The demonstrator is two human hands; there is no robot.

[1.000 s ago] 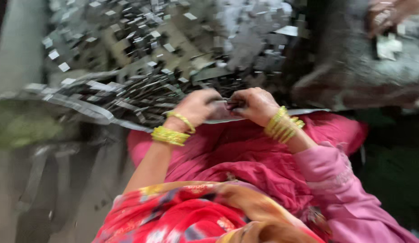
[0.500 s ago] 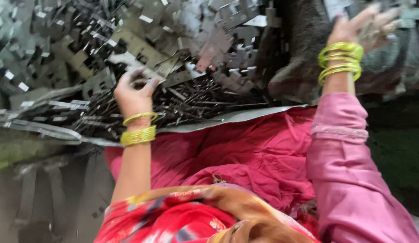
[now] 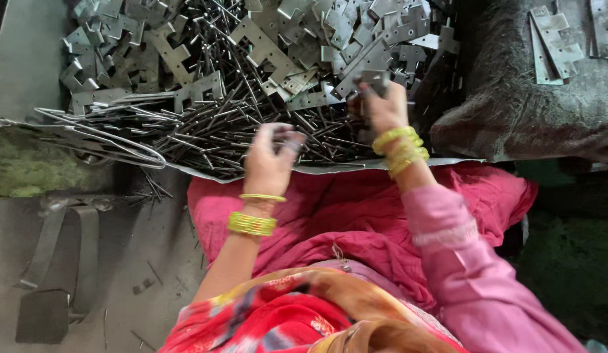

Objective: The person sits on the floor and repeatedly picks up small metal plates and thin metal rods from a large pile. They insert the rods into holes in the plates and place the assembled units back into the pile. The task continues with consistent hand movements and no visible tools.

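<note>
Over the heap of thin dark metal pins (image 3: 251,134), your left hand (image 3: 270,160) hovers just above them, fingers curled inward and partly blurred; you can't tell if anything is pinched inside it. Yellow bangles (image 3: 251,223) sit on that wrist, bare forearm running back toward you. Your right hand (image 3: 382,108) is further up and to the right, at the edge where the pins meet the pile of flat metal plates (image 3: 304,39). Its fingers are closed on a small grey plate piece (image 3: 376,78), held at the fingertips just above the pile. A stack of yellow bangles (image 3: 400,149) is on that wrist, with a pink sleeve (image 3: 460,261) behind it.

The plates are punched, notched, grey, jumbled across the top of the view; the pins lie in a dense band below them, mostly pointing left to right. Everything rests on a thin metal sheet (image 3: 330,168) whose edge runs just in front of your lap. A bent wire loop (image 3: 88,134) lies at the left end of the pins. A few stray pins are on the floor lower left. To the right, a dark sack (image 3: 513,117) carries a small stack of plates (image 3: 549,42). Pink cloth (image 3: 343,209) covers your lap.
</note>
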